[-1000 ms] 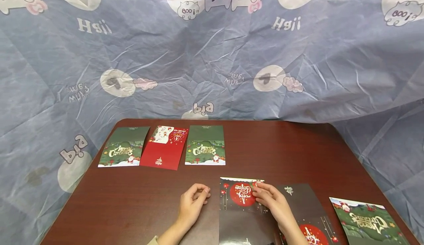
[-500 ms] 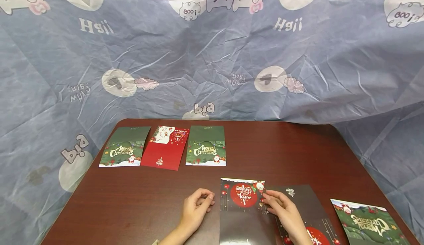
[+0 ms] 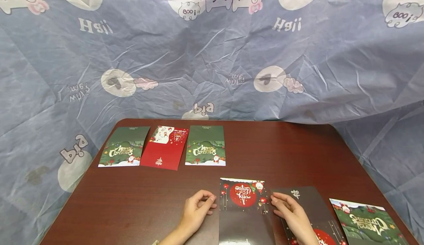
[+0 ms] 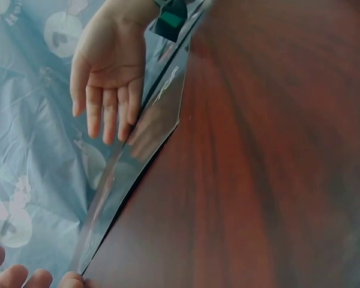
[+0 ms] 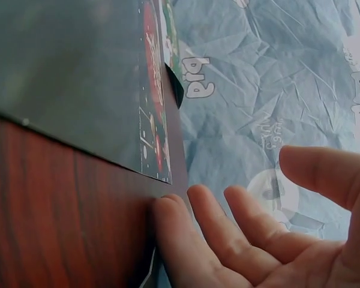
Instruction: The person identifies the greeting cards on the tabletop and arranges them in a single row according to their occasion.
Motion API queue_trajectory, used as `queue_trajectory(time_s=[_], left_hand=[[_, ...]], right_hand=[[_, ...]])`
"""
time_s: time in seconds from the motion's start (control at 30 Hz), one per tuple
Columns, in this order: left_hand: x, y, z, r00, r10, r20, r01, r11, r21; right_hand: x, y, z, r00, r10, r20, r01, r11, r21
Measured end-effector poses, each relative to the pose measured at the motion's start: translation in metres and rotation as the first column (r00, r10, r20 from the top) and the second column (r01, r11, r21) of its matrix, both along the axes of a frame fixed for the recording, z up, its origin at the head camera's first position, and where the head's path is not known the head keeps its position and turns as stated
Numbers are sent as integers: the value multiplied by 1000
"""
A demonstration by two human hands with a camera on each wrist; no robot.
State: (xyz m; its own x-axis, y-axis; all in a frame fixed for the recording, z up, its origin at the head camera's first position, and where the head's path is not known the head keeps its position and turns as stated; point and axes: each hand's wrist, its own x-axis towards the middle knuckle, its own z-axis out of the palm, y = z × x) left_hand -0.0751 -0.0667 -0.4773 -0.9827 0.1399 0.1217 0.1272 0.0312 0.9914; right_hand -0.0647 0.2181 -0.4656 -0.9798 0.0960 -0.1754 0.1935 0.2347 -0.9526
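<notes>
A dark Christmas card (image 3: pixel 245 221) with a red circle lies unfolded in front of me, between my hands. My left hand (image 3: pixel 197 210) rests just left of it, fingers loosely bent and holding nothing; in the left wrist view only its fingertips (image 4: pixel 39 279) show. To the card's right is my right hand (image 3: pixel 294 215), overlapping the left part of a second dark card (image 3: pixel 308 204). In the right wrist view its fingers (image 5: pixel 210 222) are spread and relaxed, with nothing between them, and the middle card (image 5: pixel 60 72) lies beyond the fingertips.
A green card (image 3: pixel 369 221) lies at the right edge of the brown table (image 3: pixel 278 153). At the back left, a green card (image 3: pixel 122 149), a red card (image 3: pixel 165 149) and another green card (image 3: pixel 205 147) lie in a row. A blue printed cloth (image 3: pixel 212 53) hangs behind.
My right hand has moved right, off the middle card's printed corner, which now shows Santa. The second dark card has shifted slightly right. My left hand has come closer to the middle card.
</notes>
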Motion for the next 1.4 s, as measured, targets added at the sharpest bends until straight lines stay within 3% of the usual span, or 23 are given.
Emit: queue_trajectory(time_s=[0.3, 0.47, 0.63, 0.87, 1.17, 1.4], left_hand=[[4, 3, -1, 997, -81, 9, 80, 995, 59], [4, 4, 0, 995, -91, 34, 89, 994, 64], [4, 6, -2, 997, -55, 62, 50, 996, 73], [5, 14, -27, 994, 42, 101, -52, 993, 103], [7, 14, -25, 988, 65, 141, -79, 992, 96], [6, 15, -26, 988, 61, 141, -77, 991, 108]], right_hand=[[1, -5, 0, 1000, -5, 19, 6, 998, -59], [1, -6, -1, 1000, 0, 12, 1, 998, -59], [2, -7, 0, 1000, 1, 25, 1, 998, -57], [2, -9, 0, 999, 10, 37, -9, 1000, -26], [2, -11, 0, 1000, 8, 16, -7, 998, -69], [1, -9, 1, 999, -5, 49, 11, 994, -113]])
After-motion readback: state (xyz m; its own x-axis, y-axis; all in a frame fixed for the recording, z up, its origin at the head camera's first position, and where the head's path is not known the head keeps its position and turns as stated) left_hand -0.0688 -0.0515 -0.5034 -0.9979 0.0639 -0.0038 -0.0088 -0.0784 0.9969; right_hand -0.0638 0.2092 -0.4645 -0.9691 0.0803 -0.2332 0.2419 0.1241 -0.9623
